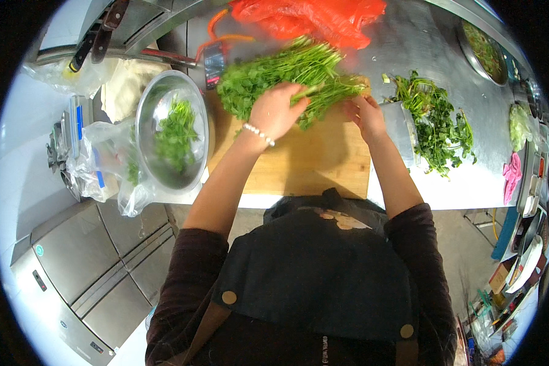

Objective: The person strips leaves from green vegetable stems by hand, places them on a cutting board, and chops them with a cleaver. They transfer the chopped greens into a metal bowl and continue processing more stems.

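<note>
A large pile of leafy green herb [279, 68], looking like cilantro, lies across the far part of a wooden cutting board [302, 160]. My left hand [279, 107], with a beaded bracelet at the wrist, is closed around a small bunch of stems [329, 94] in front of the pile. The stem ends of that bunch point right, towards my right hand [368, 116]. Its fingers are partly curled beside the stem ends; whether they pinch anything cannot be made out. Left of the board, a steel bowl [146, 155] holds some of the same greens [177, 132].
Trimmed, wilted greens [434, 123] lie to the right, next to a clear plastic container [400, 132]. A red plastic bag [311, 18] and a phone [214, 65] are at the back. Knives [103, 36] hang upper left. A metal basin [485, 52] stands far right.
</note>
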The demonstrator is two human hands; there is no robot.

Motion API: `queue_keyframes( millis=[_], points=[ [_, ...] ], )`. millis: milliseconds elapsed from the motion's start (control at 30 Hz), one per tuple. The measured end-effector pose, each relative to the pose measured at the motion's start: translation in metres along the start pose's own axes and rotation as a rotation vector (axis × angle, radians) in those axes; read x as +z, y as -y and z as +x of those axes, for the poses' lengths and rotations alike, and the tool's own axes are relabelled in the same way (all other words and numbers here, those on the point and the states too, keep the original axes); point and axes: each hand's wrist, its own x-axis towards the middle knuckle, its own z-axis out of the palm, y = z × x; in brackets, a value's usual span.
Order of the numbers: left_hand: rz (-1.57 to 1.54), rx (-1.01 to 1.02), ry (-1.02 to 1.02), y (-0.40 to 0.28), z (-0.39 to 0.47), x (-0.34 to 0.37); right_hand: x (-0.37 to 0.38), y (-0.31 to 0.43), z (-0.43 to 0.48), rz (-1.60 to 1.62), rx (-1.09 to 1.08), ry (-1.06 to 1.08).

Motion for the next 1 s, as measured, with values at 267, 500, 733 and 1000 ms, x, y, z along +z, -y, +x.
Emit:
queue_keyframes(
  millis=[267,500,733,1000],
  points=[
    [0.37,0.112,0.078,-0.002,0.09,0.026,0.011,-0.003,0.0,-0.294,-0.094,0.008],
    [0.522,0.111,0.216,-0.001,0.108,0.049,0.04,0.005,0.002,-0.422,-0.036,0.194],
    [0.149,0.139,-0.202,-0.014,0.089,-0.034,0.039,-0.005,0.018,-0.403,-0.005,0.197],
    [-0.558,-0.014,-0.346,-0.066,0.03,-0.135,0.04,0.022,-0.002,-0.556,-0.11,0.181]
  ],
)
